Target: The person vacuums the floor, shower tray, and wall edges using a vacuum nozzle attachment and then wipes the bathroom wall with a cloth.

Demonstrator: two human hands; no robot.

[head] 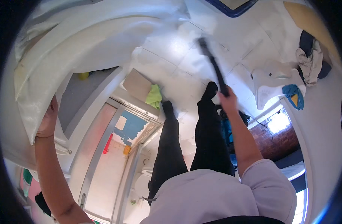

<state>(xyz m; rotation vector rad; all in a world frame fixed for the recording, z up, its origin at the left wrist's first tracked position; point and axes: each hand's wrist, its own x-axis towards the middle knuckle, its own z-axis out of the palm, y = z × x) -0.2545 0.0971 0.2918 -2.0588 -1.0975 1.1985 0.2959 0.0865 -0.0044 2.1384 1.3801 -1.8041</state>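
At the left, my left hand (49, 119) grips a glossy white curtain (44, 81), which is drawn up in folds around it. The cloth hides part of my fingers. My right hand (228, 99) is closed around the lower end of a long black tool (215, 64). Motion blurs this tool, so its exact kind cannot be told. Its far end reaches out over the white tiled floor (176, 58). Below the tool are my feet in black socks, apart on the tiles.
A lime-green cloth (154, 96) lies by a beige board (137, 84). To the right stands a white stool (274, 84) with a teal cloth (298, 98) on its edge; a beige knitted garment (308, 64) is behind. A metal door frame (101, 145) stands at lower left.
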